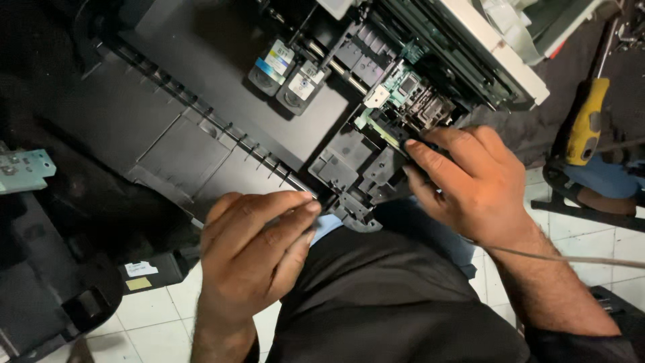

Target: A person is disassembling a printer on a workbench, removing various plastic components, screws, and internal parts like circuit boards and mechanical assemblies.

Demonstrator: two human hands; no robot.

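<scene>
The opened printer (222, 128) rests across the person's lap. Left hand (252, 249) has fingers pressed together on its front edge; right hand (474, 181) grips the carriage assembly (376, 161), apparently pinching. Rigid, brittle plastic: hold the frame, not the clips.

printer (222, 128) cut off at top, right fingers (430, 165) hiding carriage parts
</scene>
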